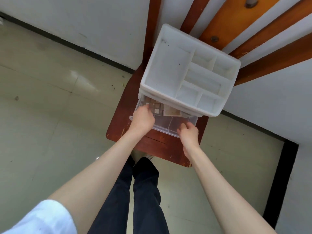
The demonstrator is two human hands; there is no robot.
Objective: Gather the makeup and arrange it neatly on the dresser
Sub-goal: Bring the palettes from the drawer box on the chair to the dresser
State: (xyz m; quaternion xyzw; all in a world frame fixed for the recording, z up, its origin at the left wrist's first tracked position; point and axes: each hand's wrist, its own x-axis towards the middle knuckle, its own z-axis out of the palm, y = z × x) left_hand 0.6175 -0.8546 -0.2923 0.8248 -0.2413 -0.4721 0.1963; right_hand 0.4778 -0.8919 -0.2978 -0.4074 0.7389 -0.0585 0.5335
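Item: organiser, white plastic, sitting on a red-brown wooden chair against the wall. The top tray is lying beyond both hands, divided into one large compartment and several small ones; every compartment is showing bare.

Item: drawer, clear plastic, standing pulled out from under the tray toward the person. Its near half, between the two hands, is showing no contents; its far half is holding the makeup.

Item: palette, brown shades in a grid, lying flat in the drawer just beyond the left hand's fingertips. Beside it, toward the right hand, a tan flat piece is lying, and a small grey thing at the tray's edge; what these two are cannot be told.

Left hand: reaching into the drawer's left side, fingers curling down at the palette's near edge. Whether it is gripping the palette or only touching it cannot be told, since the back of the hand is covering the contact.

Right hand: resting at the drawer's front right corner, fingers curling over the front wall, seemingly steadying it.

Progress, as judged: early. The makeup is being got at inside the drawer; nothing is lying in the tray. Left to do: lifting out the pieces, gathering any others, and setting them in order. No dresser is showing in view, so the final spot cannot be told.
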